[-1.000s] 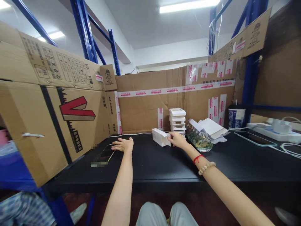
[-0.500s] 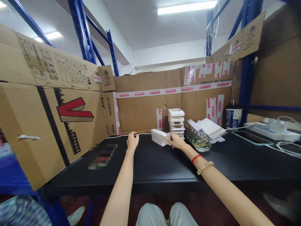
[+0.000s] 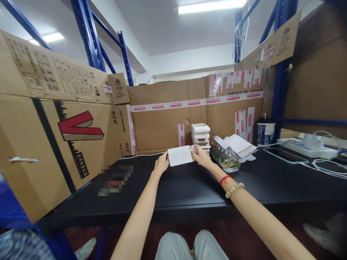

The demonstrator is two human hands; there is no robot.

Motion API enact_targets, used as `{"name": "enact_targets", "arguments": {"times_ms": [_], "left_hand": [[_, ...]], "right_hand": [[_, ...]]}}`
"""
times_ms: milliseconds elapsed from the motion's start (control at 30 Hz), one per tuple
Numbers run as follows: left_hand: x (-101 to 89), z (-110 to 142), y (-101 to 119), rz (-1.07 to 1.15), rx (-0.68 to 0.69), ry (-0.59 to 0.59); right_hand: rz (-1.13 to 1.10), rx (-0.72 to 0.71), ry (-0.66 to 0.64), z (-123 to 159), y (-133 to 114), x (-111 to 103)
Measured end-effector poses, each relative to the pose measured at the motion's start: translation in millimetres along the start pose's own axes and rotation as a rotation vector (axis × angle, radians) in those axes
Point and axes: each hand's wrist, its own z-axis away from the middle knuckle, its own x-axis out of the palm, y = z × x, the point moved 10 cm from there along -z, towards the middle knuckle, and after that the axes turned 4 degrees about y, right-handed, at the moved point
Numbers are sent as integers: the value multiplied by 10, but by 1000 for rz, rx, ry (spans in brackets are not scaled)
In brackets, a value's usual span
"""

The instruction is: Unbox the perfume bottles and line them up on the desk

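A small white box [image 3: 179,155] is held up off the black table [image 3: 189,187] at its far side, one broad printed face turned toward me. My left hand [image 3: 162,164] grips its left end and my right hand [image 3: 201,157] grips its right end. Right behind the box stands a stack of similar white boxes [image 3: 201,136]. A red string and a bead bracelet circle my right wrist.
A glass jar [image 3: 226,160] lies beside loose white papers [image 3: 235,145] to the right. Further right are a paper cup [image 3: 265,132], a phone [image 3: 281,155], a power strip [image 3: 306,148] and cables. Cardboard walls enclose left and back; a blurred object [image 3: 115,178] lies at left.
My left hand left the blurred object at the table's left and came across to the white box. Both hands lifted the box off the table and turned its broad face toward me.
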Motion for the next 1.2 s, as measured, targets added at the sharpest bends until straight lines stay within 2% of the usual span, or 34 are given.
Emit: {"name": "enact_targets", "arguments": {"times_ms": [267, 533, 667, 733, 800, 867, 1000, 1100, 1200], "left_hand": [[-107, -43, -139, 16, -147, 105], [-13, 17, 36, -32, -1, 49], [-49, 23, 72, -60, 1, 72], [-107, 21, 50, -72, -34, 113], [-179, 25, -1, -82, -89, 165], [-247, 38, -61, -87, -148, 214], [-328, 70, -120, -79, -213, 273], [-341, 81, -112, -72, -221, 289], [-326, 77, -102, -68, -220, 289]], "right_hand": [[-274, 95, -25, 23, 45, 196], [-381, 116, -75, 107, -66, 255], [-358, 126, -232, 179, -124, 403], [-330, 123, -332, 228, -143, 500], [-295, 73, -366, 248, -196, 520], [-201, -50, -292, 223, -302, 420], [143, -346, 39, 191, -599, 61], [195, -394, 281, 182, -675, -203], [27, -358, 513, 184, -622, -507]]}}
